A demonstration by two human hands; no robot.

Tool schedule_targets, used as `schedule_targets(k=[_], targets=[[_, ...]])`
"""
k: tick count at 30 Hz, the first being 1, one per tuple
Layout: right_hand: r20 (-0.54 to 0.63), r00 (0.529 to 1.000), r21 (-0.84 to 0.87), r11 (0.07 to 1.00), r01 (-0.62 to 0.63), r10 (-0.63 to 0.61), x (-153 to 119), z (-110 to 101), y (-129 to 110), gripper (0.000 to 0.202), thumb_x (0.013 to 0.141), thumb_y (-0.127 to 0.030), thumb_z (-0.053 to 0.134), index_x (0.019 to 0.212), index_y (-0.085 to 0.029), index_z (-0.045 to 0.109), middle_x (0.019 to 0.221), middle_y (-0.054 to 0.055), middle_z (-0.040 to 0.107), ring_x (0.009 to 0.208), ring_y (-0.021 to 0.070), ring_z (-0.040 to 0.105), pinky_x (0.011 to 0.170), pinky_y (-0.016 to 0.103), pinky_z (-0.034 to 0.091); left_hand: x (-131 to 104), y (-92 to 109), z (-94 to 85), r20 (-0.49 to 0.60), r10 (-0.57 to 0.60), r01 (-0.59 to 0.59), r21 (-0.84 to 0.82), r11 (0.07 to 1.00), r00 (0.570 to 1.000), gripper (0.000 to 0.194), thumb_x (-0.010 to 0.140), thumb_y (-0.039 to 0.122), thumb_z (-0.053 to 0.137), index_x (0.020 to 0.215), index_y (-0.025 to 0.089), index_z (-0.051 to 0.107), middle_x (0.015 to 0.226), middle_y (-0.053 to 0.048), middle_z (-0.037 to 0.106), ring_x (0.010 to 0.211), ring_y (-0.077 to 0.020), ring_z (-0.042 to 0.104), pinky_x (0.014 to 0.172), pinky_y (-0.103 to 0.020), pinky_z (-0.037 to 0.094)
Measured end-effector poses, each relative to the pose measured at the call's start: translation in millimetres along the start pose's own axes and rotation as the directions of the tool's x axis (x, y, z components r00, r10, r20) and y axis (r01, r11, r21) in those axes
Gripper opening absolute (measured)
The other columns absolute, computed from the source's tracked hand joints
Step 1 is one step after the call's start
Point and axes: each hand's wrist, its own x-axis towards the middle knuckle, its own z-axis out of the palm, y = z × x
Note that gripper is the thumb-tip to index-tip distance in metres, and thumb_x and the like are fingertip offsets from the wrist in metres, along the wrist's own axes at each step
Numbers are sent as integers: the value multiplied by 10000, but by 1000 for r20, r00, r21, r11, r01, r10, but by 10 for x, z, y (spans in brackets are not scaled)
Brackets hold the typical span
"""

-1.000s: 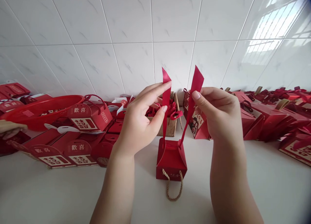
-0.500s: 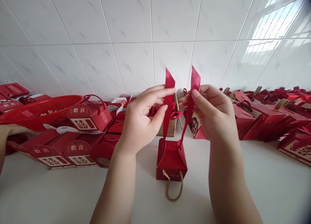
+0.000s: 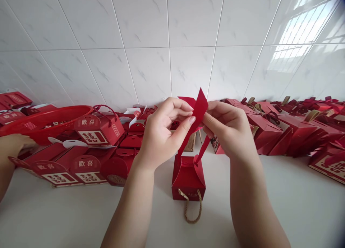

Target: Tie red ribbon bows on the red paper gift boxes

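A small red box (image 3: 189, 176) with a twisted rope handle (image 3: 193, 219) hanging down its front stands on the white table. From holes in its top rises a red ribbon (image 3: 198, 108), whose two ends cross above the box. My left hand (image 3: 164, 131) pinches the ribbon between thumb and fingers at the crossing. Close on its right, my right hand (image 3: 226, 124) has thumb and fingers closed on the ribbon too. Both hands are above and behind the box.
Red printed boxes (image 3: 90, 131) stand at the left beside a red plastic basket (image 3: 54, 115). Another person's hand (image 3: 18, 144) is at the left edge. Many red boxes with ribbons (image 3: 299, 133) line the right. Behind is a tiled wall (image 3: 148, 18).
My hands have come together, and the ribbon ends, upright and apart before, now cross. The box has shifted slightly left. The other person's hand has come further into view.
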Motion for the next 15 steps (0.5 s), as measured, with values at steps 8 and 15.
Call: schedule_targets(k=[8, 15], targets=[[69, 997, -49, 998, 39, -35, -13, -18, -24, 214, 862, -326, 598, 743, -166, 677, 555, -31, 459, 479, 71, 380, 423, 220, 293, 6, -12, 8, -21, 1, 0, 33, 999, 1000, 86, 838, 231, 644, 826, 190, 569, 763, -7, 661, 706, -134, 666, 622, -247, 550], [68, 997, -39, 999, 23, -20, -17, 12, -41, 304, 841, -419, 629, 666, -173, 594, 510, -51, 400, 448, 62, 330, 406, 221, 243, -7, -9, 3, -45, -21, 23, 33, 999, 999, 351, 830, 265, 658, 1154, 242, 526, 698, 35, 662, 588, -123, 650, 621, -278, 554]])
